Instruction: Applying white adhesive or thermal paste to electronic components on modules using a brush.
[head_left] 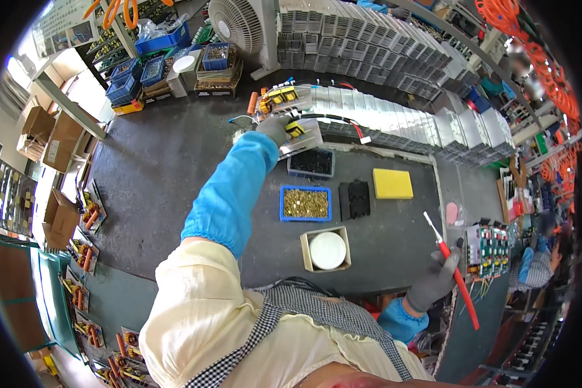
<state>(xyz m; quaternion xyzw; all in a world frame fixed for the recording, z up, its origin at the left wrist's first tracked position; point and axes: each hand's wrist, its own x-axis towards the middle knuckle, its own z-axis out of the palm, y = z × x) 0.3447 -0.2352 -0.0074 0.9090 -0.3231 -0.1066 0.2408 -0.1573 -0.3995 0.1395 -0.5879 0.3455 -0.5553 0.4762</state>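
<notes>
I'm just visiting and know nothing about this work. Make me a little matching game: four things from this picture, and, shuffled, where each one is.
Things
1. Red-handled tool
2. Yellow block
3. Blue tray of brass-coloured parts
4. White round object

Places
A. Inside the open cardboard box
B. Just right of the black piece
C. Held in the gloved right hand
D. Between the tray of black parts and the cardboard box

Right pairs: 1-C, 2-B, 3-D, 4-A

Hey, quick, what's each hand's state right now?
Left hand: at the yellow component; open or closed cannot be told.
Right hand: closed, holding the red tool.
</notes>
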